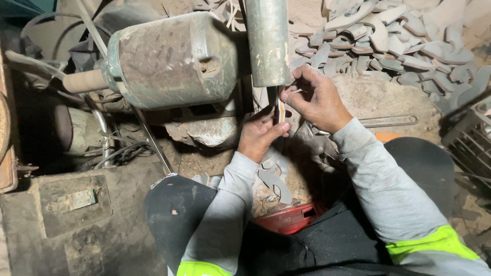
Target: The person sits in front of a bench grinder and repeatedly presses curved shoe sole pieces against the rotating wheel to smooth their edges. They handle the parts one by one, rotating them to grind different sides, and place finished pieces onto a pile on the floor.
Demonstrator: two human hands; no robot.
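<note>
Grey metal, dusty and worn, makes up most of what we log here.

Item one: a thin flat metal blank (281, 110) with an orange streak along it, standing upright on edge just below the vertical cylinder (267, 41) of the machine. Our left hand (260, 134) has its grip clenched on the lower part of the blank, thumb pressed across the front. Our right hand (318, 99) has its grip grasping the upper edge, fingertips pinched close under the cylinder's end.

Item two: the machine's motor housing (171, 61), a greenish, rust-stained drum lying sideways at upper left, with a pale shaft stub (84, 81) sticking out of its left end. The cylinder stands just beside its right end.

Item three: a red tray (289, 217) low between our knees; we see only its rim and a dark slot, so we cannot tell what lies in it.

Item four: a loose heap of curved grey cutouts (388, 46) at upper right, unsorted, lying on the ground and well apart from the hands. A few similar cutouts (273, 179) lie on the floor just below the left wrist.

Item five: a long flat wrench (388, 121) resting on a dusty stone block (373, 97) beside the right forearm.

Item six: a wire crate (473, 138) at the right edge, contents not visible.
</note>
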